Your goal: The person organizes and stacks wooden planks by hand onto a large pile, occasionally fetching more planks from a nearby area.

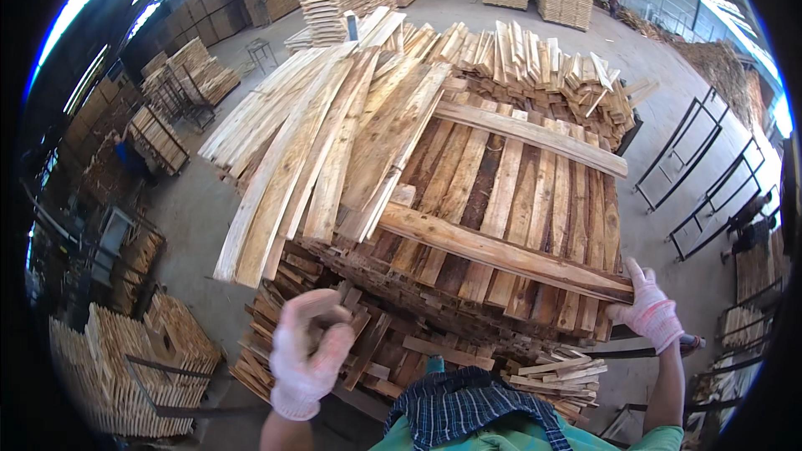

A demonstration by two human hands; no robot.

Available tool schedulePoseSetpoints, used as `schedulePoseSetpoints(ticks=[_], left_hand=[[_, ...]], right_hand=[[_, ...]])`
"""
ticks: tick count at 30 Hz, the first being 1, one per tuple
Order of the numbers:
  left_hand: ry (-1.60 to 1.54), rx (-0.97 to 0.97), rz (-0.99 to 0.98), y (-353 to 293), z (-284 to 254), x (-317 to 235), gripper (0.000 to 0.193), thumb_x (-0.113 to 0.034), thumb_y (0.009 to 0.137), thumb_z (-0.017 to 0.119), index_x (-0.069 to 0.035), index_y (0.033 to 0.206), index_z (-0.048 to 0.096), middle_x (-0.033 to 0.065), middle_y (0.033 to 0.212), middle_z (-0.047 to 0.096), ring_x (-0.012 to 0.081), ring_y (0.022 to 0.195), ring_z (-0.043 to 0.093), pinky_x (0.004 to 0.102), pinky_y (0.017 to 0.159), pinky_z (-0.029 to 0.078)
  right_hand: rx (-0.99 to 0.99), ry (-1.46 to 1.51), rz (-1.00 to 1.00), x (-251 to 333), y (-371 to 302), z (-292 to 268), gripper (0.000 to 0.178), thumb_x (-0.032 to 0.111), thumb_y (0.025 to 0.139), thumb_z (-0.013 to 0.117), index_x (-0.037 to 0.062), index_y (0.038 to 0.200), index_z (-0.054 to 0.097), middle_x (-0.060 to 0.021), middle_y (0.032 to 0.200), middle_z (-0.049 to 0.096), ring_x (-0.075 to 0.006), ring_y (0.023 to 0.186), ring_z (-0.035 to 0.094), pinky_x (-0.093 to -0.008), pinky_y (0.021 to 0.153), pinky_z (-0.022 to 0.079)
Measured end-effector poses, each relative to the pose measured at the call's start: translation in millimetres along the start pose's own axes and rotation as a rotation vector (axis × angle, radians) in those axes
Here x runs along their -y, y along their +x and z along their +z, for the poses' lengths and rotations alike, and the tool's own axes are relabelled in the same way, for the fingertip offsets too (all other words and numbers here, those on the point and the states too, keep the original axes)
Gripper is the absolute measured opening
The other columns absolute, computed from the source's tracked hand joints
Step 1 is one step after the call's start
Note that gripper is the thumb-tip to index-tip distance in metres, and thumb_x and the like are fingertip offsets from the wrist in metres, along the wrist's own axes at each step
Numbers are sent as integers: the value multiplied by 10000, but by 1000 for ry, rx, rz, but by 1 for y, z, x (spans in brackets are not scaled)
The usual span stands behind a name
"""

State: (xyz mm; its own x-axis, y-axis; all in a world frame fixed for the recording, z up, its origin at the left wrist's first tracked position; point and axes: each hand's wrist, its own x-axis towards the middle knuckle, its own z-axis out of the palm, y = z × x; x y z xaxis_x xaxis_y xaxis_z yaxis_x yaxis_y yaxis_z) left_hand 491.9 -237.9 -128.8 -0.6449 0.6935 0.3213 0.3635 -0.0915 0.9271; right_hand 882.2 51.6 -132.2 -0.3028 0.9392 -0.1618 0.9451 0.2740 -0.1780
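Note:
Both my hands wear pale, pink-stained work gloves. My right hand point(647, 311) is at the right end of a long wooden plank point(510, 255), its thumb on the near side and its fingers round the far side. This plank lies crosswise near the front edge of a stack layer of side-by-side boards point(501, 192). My left hand point(311, 352) hangs in the air left of the stack's near side, fingers curled, thumb apart, nothing seen in it. Farther back, a second crosswise plank point(535, 135) rests on the same layer.
Long loose boards point(292, 159) fan over the stack's left side and overhang it. Short wood pieces point(535, 67) are heaped behind. Scrap strips point(555, 380) lie low by my body. Metal frames point(685, 150) stand at right; board piles point(134, 367) stand at lower left.

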Motion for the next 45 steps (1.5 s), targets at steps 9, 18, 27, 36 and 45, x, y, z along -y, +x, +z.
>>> schedulePoseSetpoints(ticks=[9,18,27,36,45], left_hand=[[1773,424,-184,112,-26,-29,904,-403,810,796,-191,1555,330,231,1502,413,372,1405,416,498,1088,400],[1662,328,-2,141,-38,-23,717,-248,899,680,-156,1543,380,170,1189,648,283,997,664,464,845,559],[-293,-19,-345,140,-63,-54,663,-180,946,685,-43,1512,368,212,1146,582,254,661,664,333,521,608],[18,387,-10,83,63,-31,732,-173,942,686,20,1545,318,202,1418,512,230,1198,565,329,1017,497],[235,678,-237,137,120,49,854,-416,949,693,43,1538,281,248,1516,428,318,1434,392,386,1196,317]], right_hand=[[-144,256,-61,-22,9,40,670,147,600,923,22,1185,620,-159,1149,562,-332,1052,611,-396,932,525],[54,149,-143,-22,3,8,702,345,729,847,42,1298,567,-215,1235,563,-388,1091,619,-415,960,517],[200,621,-631,155,68,-65,644,364,905,701,73,1445,507,-141,1146,648,-259,997,658,-366,871,557],[-29,1631,-311,322,175,-17,1062,399,857,776,24,1607,123,-286,1487,428,-346,1281,536,-419,1038,485],[63,993,-174,294,193,41,973,231,846,747,27,1599,166,-313,1473,455,-382,1283,549,-399,1077,459]])
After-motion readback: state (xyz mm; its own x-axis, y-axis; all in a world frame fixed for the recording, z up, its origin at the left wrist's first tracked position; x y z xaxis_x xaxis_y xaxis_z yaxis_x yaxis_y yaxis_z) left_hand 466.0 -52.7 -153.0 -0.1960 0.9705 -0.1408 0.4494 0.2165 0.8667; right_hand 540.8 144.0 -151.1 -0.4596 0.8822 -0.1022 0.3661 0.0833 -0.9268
